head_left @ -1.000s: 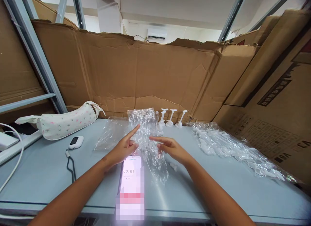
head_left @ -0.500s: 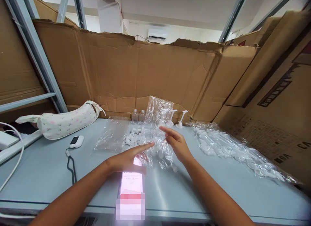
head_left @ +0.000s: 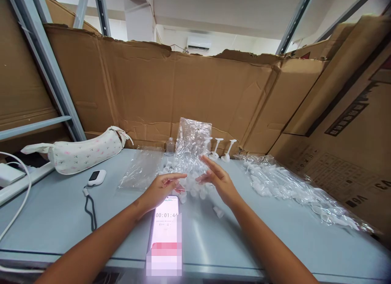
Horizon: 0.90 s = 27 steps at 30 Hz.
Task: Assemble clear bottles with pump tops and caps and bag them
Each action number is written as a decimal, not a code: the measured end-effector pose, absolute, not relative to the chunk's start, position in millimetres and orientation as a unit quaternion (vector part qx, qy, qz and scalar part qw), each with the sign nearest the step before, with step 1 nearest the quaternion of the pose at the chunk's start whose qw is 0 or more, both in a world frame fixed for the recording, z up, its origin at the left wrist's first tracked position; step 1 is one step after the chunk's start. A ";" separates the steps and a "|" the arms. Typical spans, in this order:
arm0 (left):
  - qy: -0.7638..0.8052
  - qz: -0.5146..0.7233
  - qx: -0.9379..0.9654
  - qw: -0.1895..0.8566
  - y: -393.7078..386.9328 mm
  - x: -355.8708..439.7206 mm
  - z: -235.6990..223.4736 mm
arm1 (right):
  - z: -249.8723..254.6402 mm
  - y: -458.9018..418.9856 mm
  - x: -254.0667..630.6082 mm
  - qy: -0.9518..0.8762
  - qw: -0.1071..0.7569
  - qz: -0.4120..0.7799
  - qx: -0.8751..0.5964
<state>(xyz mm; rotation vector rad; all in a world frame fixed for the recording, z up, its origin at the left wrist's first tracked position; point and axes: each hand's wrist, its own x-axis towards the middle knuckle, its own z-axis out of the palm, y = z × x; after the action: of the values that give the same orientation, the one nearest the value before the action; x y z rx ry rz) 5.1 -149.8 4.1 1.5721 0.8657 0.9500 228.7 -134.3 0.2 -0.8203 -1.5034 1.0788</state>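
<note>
A clear crinkled plastic bag (head_left: pixel 194 139) rises in front of the cardboard, its lower part between my hands. White caps (head_left: pixel 195 187) cluster at its base; whether some are inside the bag I cannot tell. My left hand (head_left: pixel 159 189) is at the left of this cluster, fingers stretched inward, just above the phone. On the right, my right hand (head_left: pixel 220 180) has its fingers extended toward the bag's lower edge. Neither hand visibly grips anything. One small loose white piece (head_left: pixel 218 211) lies below my right hand. Behind are white pump heads (head_left: pixel 227 151) and a clear bottle (head_left: pixel 170 147).
A lit phone (head_left: pixel 166 227) showing a timer lies at the front. Left are a flat clear bag (head_left: pixel 142 168), a small white device (head_left: pixel 97 177) with a strap, and a patterned pouch (head_left: pixel 87 156). Bagged white parts (head_left: pixel 293 186) line the right. Cardboard (head_left: pixel 189 88) walls the back.
The plastic bag has shifted left and now hides one of the two bottles. My left hand has drawn back slightly left, uncovering the phone's timer. The white caps show more plainly between my hands.
</note>
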 end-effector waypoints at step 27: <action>0.540 0.425 0.613 0.390 -110.2 -81.0 44.7 | -23.5 -76.2 283.4 -0.761 0.310 0.007 -0.570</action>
<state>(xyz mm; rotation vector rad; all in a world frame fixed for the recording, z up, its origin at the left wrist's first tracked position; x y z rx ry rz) -81.0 -110.2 44.7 1.5575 1.3711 1.0813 283.4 -76.2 -23.5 -1.5045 -2.0102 0.0197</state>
